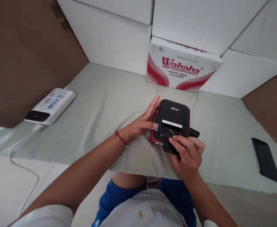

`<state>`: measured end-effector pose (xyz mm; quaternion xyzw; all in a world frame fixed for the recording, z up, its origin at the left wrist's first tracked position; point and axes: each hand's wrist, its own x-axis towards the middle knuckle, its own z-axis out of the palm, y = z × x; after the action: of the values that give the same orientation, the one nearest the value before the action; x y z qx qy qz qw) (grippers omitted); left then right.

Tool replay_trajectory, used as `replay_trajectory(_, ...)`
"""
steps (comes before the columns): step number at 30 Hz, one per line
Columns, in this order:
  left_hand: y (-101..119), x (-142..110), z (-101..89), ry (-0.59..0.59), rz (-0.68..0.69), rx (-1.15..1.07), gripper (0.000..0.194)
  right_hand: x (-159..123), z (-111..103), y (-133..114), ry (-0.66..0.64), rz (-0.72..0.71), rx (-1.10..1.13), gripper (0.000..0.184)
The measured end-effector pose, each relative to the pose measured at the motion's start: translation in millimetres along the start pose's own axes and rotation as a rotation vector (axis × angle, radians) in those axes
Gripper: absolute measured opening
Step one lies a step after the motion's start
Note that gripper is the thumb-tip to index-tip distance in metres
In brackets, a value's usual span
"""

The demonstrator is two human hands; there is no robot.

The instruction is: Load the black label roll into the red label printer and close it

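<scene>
A black device with red sides [173,114] lies on the cloth in front of me, a white warning label across its top. My left hand [148,121] grips it along the left edge, thumb on a small grey patch near the corner and fingers against the side. At its near end, my right hand [188,153] pinches a dark, glossy black piece [168,143], which looks like a flap or strip, just below the label. Part of that piece is hidden by my fingers. A black stub [194,132] sticks out at the device's right side.
A white power bank [60,102] with a cable [22,143] lies at left. At right is a black phone-like slab [266,159]. White boxes [119,41], a Wahaha water carton [183,67] and brown cardboard [30,56] enclose the green cloth [91,94].
</scene>
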<state>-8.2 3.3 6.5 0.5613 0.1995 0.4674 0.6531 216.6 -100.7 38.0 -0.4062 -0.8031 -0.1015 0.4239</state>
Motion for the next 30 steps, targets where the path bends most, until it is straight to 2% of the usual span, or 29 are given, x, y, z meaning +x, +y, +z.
replay_trajectory(4,-5,0,-0.1,0.021,0.013,-0.017,0.118,-3,2,-6,0.031,0.022,0.002,0.06)
replay_trajectory(8,-10,-1,-2.4,0.018,0.022,-0.015,0.117,4,-2,-3,-0.002,0.032,0.047,0.059)
replay_trajectory(14,-15,-2,-6.4,-0.02,0.029,0.022,0.115,26,-15,2,-0.02,0.044,0.029,0.036)
replay_trajectory(18,-17,-2,-7.4,0.038,-0.002,-0.001,0.112,46,-16,13,-0.051,0.117,-0.016,0.017)
replay_trajectory(20,-17,0,-6.5,0.118,-0.005,-0.047,0.097,58,-12,22,-0.045,0.213,0.02,0.013)
replay_trajectory(23,-14,6,-5.1,0.33,-0.03,-0.124,0.05,78,-6,33,0.033,0.38,0.096,0.02)
replay_trajectory(25,-11,9,-5.4,0.481,-0.05,-0.154,0.024,90,-7,36,0.092,0.441,0.118,0.025)
replay_trajectory(27,-8,11,-6.7,0.557,-0.05,-0.158,0.013,100,-14,38,0.185,0.445,0.139,0.027)
replay_trajectory(30,-7,10,-8.9,0.523,-0.038,-0.128,0.012,109,-39,46,0.406,0.444,0.185,0.025)
